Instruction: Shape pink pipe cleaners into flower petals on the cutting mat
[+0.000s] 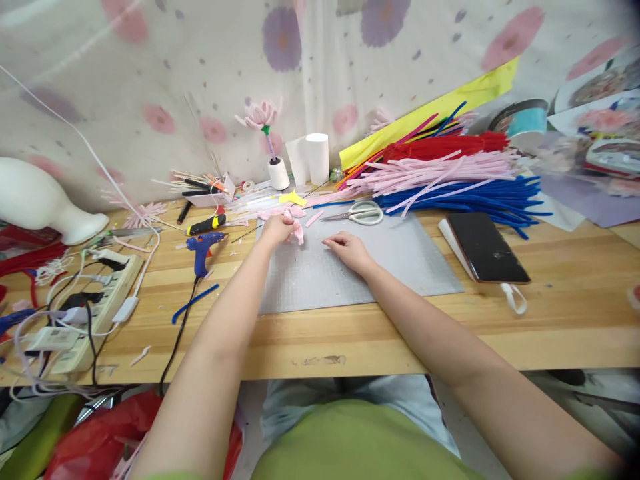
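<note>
My left hand (277, 230) is closed on a small pink piece of fuzzy pipe cleaner (299, 232), which hangs from the fingertips over the grey cutting mat (400, 260). To its right, my right hand (347, 249) hovers low above the mat, thumb and fingers drawn together in a pinch; anything between them is too small to make out. Scissors with white handles (365, 213) lie just beyond the hands at the mat's back edge. A short pink strip (314, 218) rests between the left hand and the scissors. More pink pieces (295, 211) sit behind my left hand.
Left of the mat lie a blue glue gun (201, 252), a yellow-black cutter (206, 225) and a power strip (100, 313) with tangled cables. Bundled pipe cleaners (450, 167) fill the back right, near a phone (486, 247). A pink flower (261, 116) stands at the back.
</note>
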Demonstrator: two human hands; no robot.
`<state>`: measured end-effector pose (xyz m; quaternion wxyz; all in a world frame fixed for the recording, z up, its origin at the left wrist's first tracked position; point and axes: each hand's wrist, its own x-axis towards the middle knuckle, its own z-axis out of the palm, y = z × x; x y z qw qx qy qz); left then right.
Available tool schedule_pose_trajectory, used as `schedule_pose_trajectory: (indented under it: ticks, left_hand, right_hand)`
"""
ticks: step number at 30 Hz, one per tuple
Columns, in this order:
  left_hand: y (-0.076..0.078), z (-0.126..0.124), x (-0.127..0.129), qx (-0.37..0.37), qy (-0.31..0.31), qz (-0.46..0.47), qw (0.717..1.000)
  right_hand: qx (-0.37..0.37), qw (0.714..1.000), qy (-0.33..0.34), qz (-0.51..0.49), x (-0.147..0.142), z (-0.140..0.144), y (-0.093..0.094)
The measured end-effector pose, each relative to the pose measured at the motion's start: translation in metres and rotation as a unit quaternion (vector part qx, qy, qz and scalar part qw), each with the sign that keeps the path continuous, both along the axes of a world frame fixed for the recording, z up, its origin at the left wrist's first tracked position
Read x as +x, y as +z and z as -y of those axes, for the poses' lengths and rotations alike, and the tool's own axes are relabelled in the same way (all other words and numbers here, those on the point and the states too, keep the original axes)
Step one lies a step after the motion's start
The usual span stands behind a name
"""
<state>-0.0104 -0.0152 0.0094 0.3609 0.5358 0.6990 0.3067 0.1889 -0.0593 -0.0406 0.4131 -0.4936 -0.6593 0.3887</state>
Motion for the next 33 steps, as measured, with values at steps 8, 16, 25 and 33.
schedule_pose_trajectory:
  ticks: [8,16,25,33]
  left_hand:
    - [0.001,0.014,0.002,0.161,0.138,-0.192,0.958]
    - [-0.038,0.065,0.026,0.208,0.111,-0.11,0.966]
    - [-0.018,0.041,0.014,0.217,0.054,-0.122,0.967]
    - [-0.011,0.036,0.035,0.224,0.022,-0.132,0.965]
  right_hand:
    - [-0.046,0.999,0.008,-0.014,-0.003,0.002,-0.001]
    - [-0.094,0.994,-0.016,0.047,-0.001,0.006,0.013]
    - [-0.152,0.981,0.082,0.09,0.035,-0.027,0.058]
    - [0.035,0.928,-0.098,0.358,0.115,-0.083,0.083]
